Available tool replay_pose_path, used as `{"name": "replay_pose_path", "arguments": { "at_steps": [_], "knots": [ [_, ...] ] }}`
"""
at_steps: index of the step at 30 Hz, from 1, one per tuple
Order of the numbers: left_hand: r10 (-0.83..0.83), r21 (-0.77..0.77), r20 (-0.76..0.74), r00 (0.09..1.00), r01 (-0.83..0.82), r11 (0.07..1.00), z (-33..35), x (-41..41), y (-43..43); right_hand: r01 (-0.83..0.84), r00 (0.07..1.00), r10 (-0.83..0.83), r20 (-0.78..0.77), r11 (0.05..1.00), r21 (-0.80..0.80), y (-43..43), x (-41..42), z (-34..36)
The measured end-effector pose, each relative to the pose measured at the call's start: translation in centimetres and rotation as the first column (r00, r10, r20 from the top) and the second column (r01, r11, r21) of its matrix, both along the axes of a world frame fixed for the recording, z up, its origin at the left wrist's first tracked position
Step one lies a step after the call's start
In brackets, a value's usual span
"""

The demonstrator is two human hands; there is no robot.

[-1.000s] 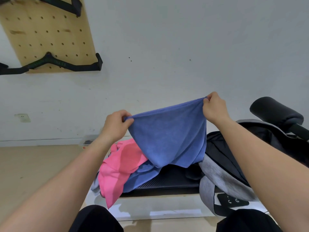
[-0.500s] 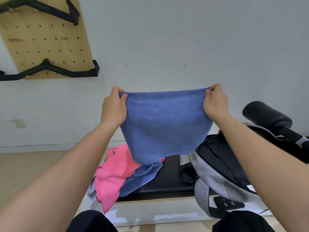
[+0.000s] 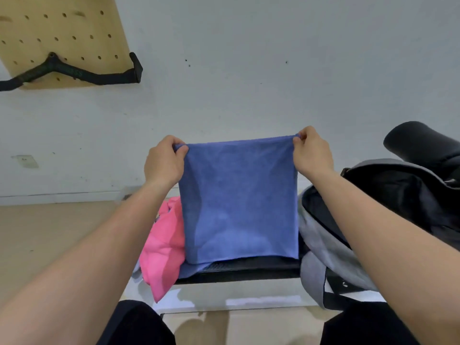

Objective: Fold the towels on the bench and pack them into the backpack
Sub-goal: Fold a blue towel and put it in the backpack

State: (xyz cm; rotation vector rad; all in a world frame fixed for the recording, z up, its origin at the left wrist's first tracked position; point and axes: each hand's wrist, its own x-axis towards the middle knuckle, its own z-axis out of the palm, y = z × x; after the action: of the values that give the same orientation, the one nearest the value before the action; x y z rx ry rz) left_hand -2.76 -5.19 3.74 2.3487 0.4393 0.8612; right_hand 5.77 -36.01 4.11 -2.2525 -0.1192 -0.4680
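The left hand (image 3: 163, 165) pinches the top left corner of the blue towel (image 3: 239, 200) between thumb and curled fingers. The right hand (image 3: 312, 155) pinches the top right corner the same way. Both arms are stretched forward and the top hem runs taut and nearly level between the two hands. The towel hangs below them as a flat rectangle, in the air in front of the person. Its straight lower edge ends just above the black bench (image 3: 249, 270).

Behind its left side a pink towel (image 3: 164, 245) lies crumpled on the bench and droops over the near edge. A bit of another blue cloth (image 3: 193, 270) shows under it. To the right, just beside the hanging towel, the grey and black backpack (image 3: 321, 242) sits open on the bench.

A second ago the left hand was lower and the towel slanted and bunched. Half a second ago its bottom was still gathered into a rounded shape; now it falls longer and squarer.
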Motion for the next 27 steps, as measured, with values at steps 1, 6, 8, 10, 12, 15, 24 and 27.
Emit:
{"name": "replay_pose_path", "arguments": {
  "at_steps": [1,6,8,10,12,15,24,27],
  "knots": [
    [-0.014,-0.022,0.005,1.0,0.014,1.0,-0.6,0.2,0.1,-0.005,1.0,0.005,-0.016,1.0,-0.012,0.2,0.3,-0.5],
    [-0.103,-0.109,-0.007,0.995,0.102,0.989,-4.0,0.6,-0.2,-0.061,0.985,0.062,-0.161,0.998,0.015,1.0,0.8,-4.2],
    [-0.125,-0.137,0.007,0.992,0.125,0.983,-5.1,0.5,-0.7,-0.073,0.979,0.083,-0.185,0.996,0.059,1.5,0.6,-5.6],
    [-0.159,-0.19,0.021,0.987,0.16,0.969,-6.0,0.1,-1.3,-0.098,0.968,0.109,-0.224,0.993,0.063,2.0,0.0,-6.8],
    [-0.192,-0.248,0.049,0.98,0.199,0.948,-6.8,-0.6,-1.8,-0.109,0.954,0.106,-0.279,0.994,0.004,2.3,-0.6,-8.2],
    [-0.24,-0.284,0.059,0.969,0.247,0.927,-7.9,-1.7,-2.4,-0.079,0.946,0.031,-0.322,0.987,-0.138,2.8,-1.7,-10.0],
    [-0.336,-0.352,0.123,0.934,0.358,0.865,-11.7,-4.5,-4.7,-0.044,0.99,-0.024,-0.138,0.883,-0.467,4.6,-4.6,-14.0],
    [-0.307,-0.382,0.152,0.939,0.342,0.858,-11.4,-4.4,-5.5,-0.042,0.999,0.034,-0.025,0.866,-0.499,5.3,-4.5,-13.7]
  ]
}}
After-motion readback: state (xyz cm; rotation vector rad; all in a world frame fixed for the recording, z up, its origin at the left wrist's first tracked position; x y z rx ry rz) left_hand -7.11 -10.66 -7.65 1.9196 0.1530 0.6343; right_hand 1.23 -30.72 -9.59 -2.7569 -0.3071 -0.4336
